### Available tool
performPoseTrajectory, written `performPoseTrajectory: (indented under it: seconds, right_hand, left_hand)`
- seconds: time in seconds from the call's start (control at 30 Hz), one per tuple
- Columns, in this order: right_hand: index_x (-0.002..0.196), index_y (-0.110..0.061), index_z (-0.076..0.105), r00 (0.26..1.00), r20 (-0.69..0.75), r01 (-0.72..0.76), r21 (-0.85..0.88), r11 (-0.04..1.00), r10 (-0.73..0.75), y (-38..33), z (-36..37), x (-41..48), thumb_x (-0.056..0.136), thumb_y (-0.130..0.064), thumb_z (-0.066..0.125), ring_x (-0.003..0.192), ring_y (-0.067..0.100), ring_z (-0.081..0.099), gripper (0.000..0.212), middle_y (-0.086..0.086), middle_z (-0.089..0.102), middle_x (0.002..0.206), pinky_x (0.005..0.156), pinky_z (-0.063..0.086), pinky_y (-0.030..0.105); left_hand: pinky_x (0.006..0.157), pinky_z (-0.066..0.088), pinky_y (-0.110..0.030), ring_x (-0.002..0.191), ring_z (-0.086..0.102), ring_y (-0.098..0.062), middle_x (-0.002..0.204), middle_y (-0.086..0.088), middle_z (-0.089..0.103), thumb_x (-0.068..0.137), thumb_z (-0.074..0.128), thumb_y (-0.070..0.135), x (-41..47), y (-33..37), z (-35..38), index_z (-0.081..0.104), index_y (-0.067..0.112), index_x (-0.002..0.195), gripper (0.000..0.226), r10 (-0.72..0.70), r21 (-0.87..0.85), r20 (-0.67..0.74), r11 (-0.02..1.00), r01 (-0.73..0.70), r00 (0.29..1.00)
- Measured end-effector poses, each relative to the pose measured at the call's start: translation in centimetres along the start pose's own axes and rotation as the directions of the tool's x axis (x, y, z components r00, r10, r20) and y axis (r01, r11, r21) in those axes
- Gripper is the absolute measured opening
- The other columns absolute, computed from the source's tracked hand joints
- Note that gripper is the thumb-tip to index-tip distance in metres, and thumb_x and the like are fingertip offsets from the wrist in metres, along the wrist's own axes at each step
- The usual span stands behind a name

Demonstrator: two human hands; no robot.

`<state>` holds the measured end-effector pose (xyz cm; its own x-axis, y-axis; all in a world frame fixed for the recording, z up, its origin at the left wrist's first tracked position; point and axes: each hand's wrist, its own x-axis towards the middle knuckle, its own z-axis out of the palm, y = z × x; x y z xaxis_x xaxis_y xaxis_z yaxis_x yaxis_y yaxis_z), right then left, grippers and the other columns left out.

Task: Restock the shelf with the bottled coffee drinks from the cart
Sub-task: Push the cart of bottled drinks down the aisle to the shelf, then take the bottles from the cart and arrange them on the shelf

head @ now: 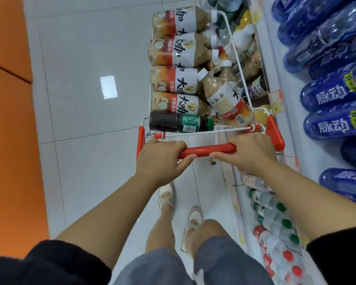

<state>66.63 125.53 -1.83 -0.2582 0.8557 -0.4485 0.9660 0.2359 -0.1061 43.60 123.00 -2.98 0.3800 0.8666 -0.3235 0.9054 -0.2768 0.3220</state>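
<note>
Our left hand and our right hand both curl tight round the red handle of the cart, one near each end.

Just past the handle lies one dark bottle with a green label and a green cap. It lies sideways, with its cap pointing right.

Behind it, in the cart, we count four coffee bottles lying flat side by side. Their bottoms point left and their caps point right, toward the shelf. A fifth coffee bottle lies slanted on top, its cap pointing away from us and left. More caps peek out below, and we cannot count those.

The coffee labels are white with big black writing, 大咖, and a red band.

On the shelf lie many blue bottles. On two we can read 脉动.
</note>
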Motion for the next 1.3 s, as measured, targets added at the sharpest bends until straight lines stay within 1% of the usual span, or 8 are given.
performPoseTrajectory:
  seconds: [0.23,0.37,0.5,0.63,0.73,0.87,1.07,1.3]
  right_hand:
    - [0.06,-0.026,0.049,0.999,0.051,0.007,-0.074,0.997,-0.003,2.8,-3.1,4.0,0.059,-0.09,0.016,0.062,0.012,0.053,0.072,-0.009,0.054,0.06,0.062,0.031,0.027]
    - [0.058,-0.026,0.05,0.994,0.101,-0.038,-0.005,0.999,0.038,3.4,-4.1,5.5,0.06,-0.091,0.024,0.061,0.012,0.054,0.071,-0.01,0.053,0.058,0.066,0.041,0.03]
    - [0.079,-0.028,0.062,0.982,0.119,-0.178,0.356,0.917,0.145,4.1,-4.6,6.3,0.071,-0.075,0.051,0.072,0.007,0.056,0.049,-0.013,0.06,0.074,0.067,0.049,0.029]
    - [0.102,-0.022,0.062,0.956,-0.054,-0.197,0.609,0.769,0.288,4.6,-5.4,8.5,0.081,-0.036,0.067,0.087,0.011,0.057,0.025,-0.009,0.057,0.098,0.077,0.052,0.035]
    - [0.118,-0.02,0.056,0.919,-0.143,-0.212,0.605,0.767,0.367,4.3,-6.5,10.8,0.079,-0.027,0.07,0.105,0.02,0.052,0.042,-0.003,0.05,0.116,0.088,0.048,0.038]
    - [0.141,-0.02,0.033,0.926,-0.015,-0.32,0.502,0.804,0.378,4.3,-7.0,13.8,0.078,-0.028,0.07,0.129,0.024,0.032,0.073,0.002,0.034,0.142,0.102,0.033,0.036]
    - [0.145,-0.02,0.026,0.889,0.103,-0.435,0.493,0.754,0.446,3.7,-6.3,16.4,0.075,-0.029,0.071,0.131,0.026,0.036,0.083,0.005,0.04,0.143,0.107,0.032,0.04]
    - [0.139,-0.021,0.037,0.839,0.049,-0.496,0.476,0.726,0.541,3.0,-6.3,17.0,0.069,-0.035,0.079,0.127,0.024,0.04,0.084,0.002,0.045,0.139,0.103,0.03,0.033]
  left_hand:
    - [0.074,0.036,-0.029,0.066,0.053,-0.011,0.076,0.011,0.059,0.091,0.029,0.063,4.8,0.8,-2.3,0.052,0.032,0.095,0.039,-0.036,-0.036,0.066,0.999,0.038,0.997]
    - [0.078,0.045,-0.029,0.075,0.056,-0.009,0.085,0.012,0.061,0.088,0.035,0.065,7.0,0.4,-3.9,0.057,0.033,0.099,0.041,-0.106,-0.093,0.186,0.988,0.125,0.977]
    - [0.079,0.051,-0.027,0.092,0.057,-0.006,0.099,0.017,0.056,0.088,0.045,0.058,9.3,-0.7,-6.2,0.058,0.033,0.111,0.036,-0.097,-0.225,0.276,0.961,0.163,0.956]
    - [0.077,0.053,-0.032,0.089,0.06,-0.009,0.109,0.011,0.063,0.092,0.051,0.044,13.2,-2.0,-8.8,0.058,0.03,0.114,0.027,-0.111,-0.282,0.151,0.948,0.15,0.982]
    - [0.079,0.052,-0.039,0.091,0.061,-0.015,0.106,0.007,0.065,0.093,0.051,0.035,16.6,-3.1,-10.4,0.061,0.026,0.111,0.023,-0.112,-0.313,0.053,0.942,0.123,0.992]
    - [0.082,0.051,-0.04,0.098,0.059,-0.018,0.111,0.005,0.062,0.092,0.052,0.03,20.6,-4.9,-11.5,0.062,0.026,0.111,0.022,-0.091,-0.289,-0.018,0.954,0.082,0.996]
    - [0.092,0.045,-0.042,0.111,0.053,-0.027,0.122,-0.002,0.058,0.09,0.055,0.02,26.2,-8.8,-13.2,0.061,0.019,0.117,0.028,0.035,-0.237,-0.127,0.969,-0.065,0.991]
    - [0.096,0.043,-0.042,0.122,0.046,-0.026,0.138,-0.003,0.041,0.08,0.063,0.048,32.7,-12.2,-13.7,0.03,0.024,0.142,0.074,0.138,-0.027,0.242,0.99,-0.136,0.96]
